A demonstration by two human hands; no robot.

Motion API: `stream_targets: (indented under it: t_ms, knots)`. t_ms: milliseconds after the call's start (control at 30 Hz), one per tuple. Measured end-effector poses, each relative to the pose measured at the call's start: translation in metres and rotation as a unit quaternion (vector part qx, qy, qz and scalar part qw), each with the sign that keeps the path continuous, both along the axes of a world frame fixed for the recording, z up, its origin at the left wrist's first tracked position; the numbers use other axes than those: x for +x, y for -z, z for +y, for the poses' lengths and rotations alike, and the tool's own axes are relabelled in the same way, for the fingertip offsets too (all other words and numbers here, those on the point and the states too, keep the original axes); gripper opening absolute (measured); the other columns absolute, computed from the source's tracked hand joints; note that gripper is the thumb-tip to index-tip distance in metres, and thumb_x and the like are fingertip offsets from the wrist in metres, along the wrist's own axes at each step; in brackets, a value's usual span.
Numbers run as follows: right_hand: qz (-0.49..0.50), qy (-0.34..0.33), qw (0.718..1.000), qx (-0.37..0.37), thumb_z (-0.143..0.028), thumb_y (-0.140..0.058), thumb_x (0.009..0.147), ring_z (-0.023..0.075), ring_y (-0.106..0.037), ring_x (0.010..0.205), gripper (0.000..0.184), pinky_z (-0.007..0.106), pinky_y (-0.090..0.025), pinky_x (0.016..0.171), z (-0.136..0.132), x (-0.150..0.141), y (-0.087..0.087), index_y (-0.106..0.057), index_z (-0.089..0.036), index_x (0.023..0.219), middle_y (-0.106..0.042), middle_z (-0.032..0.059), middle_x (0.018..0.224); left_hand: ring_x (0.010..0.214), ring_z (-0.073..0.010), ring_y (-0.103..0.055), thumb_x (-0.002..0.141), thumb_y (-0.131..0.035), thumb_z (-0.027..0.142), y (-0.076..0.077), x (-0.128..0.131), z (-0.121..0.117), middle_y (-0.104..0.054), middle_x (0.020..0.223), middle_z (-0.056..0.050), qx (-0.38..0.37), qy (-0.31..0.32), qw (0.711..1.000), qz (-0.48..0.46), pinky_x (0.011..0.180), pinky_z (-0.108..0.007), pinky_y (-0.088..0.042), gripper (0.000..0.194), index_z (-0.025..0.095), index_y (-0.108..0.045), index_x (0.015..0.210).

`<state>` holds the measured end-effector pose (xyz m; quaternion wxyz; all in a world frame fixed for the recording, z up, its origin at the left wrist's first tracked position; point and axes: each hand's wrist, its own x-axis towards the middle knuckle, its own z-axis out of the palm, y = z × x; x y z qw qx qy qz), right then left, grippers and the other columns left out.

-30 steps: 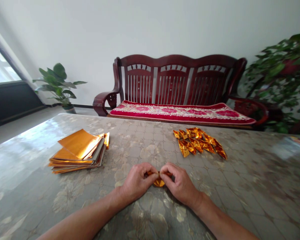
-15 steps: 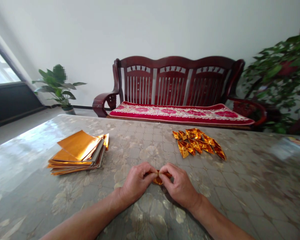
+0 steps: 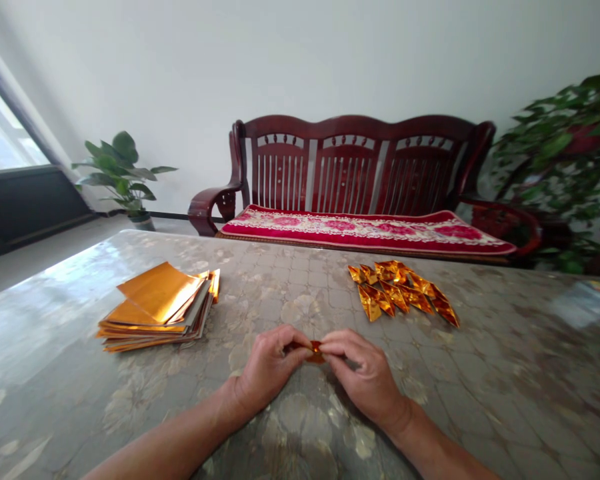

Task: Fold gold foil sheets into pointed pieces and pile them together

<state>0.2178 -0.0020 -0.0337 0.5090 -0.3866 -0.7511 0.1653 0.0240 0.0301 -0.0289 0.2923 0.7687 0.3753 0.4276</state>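
Note:
Between my two hands, just above the table near its front, is a small piece of folded gold foil paper (image 3: 316, 353). My left hand (image 3: 275, 360) pinches its left end between thumb and fingers. On the other end, my right hand (image 3: 364, 372) pinches in the same way, and much of the piece is hidden by the fingers. Beyond my right hand lies a group of several folded gold foil ingots (image 3: 397, 290). To the left sits a stack of gold foil sheets (image 3: 157, 307), slightly fanned, with grey undersides showing.
The table (image 3: 280, 273) has a patterned, glossy cover. A clear plastic packet (image 3: 587, 303) lies at the right edge. Behind the table stands a dark red wooden bench (image 3: 350, 167) with a floral red cushion (image 3: 360, 228). Potted plants (image 3: 125, 173) flank it.
My right hand has drawn slightly right and its fingers have straightened along the foil, so the middle of the piece shows more between the hands. The view has shifted a little.

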Motion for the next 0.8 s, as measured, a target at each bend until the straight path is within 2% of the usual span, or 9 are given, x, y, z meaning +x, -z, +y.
stream_targets:
  t_ms: [367, 600, 800]
  knots:
    - [-0.007, 0.004, 0.999, 0.043, -0.008, -0.061, 0.086, 0.0145, -0.07, 0.079, 0.019, 0.023, -0.057, 0.072, -0.0021, -0.0019, -0.0071, -0.074, -0.022, 0.089, -0.074, 0.0045, 0.086, 0.06, -0.0111, -0.065, 0.078, -0.074, 0.017, 0.001, 0.0019, -0.005, -0.074, 0.067, 0.002, -0.037, 0.006, 0.999, -0.008, 0.061, -0.018, -0.046, 0.007, 0.019, -0.074, 0.072]
    - [-0.003, 0.012, 1.0, 0.023, -0.01, -0.061, 0.087, 0.0154, -0.07, 0.078, 0.019, 0.025, -0.057, 0.071, -0.0041, -0.0029, -0.0085, -0.075, -0.022, 0.088, -0.074, 0.0054, 0.086, 0.06, -0.0125, -0.066, 0.079, -0.072, 0.018, 0.0029, 0.0028, -0.0049, -0.075, 0.068, 0.001, -0.064, -0.005, 0.998, -0.006, 0.061, -0.02, -0.048, 0.007, 0.02, -0.075, 0.073]
    - [0.008, 0.027, 1.0, 0.008, -0.013, -0.061, 0.088, 0.0157, -0.069, 0.081, 0.016, 0.025, -0.056, 0.073, -0.0039, -0.0046, -0.0071, -0.075, -0.022, 0.089, -0.073, 0.0052, 0.087, 0.06, -0.0125, -0.065, 0.08, -0.072, 0.02, 0.0034, 0.0041, -0.003, -0.075, 0.069, 0.001, -0.085, -0.038, 0.995, -0.04, 0.06, -0.019, -0.049, 0.005, 0.02, -0.075, 0.076]
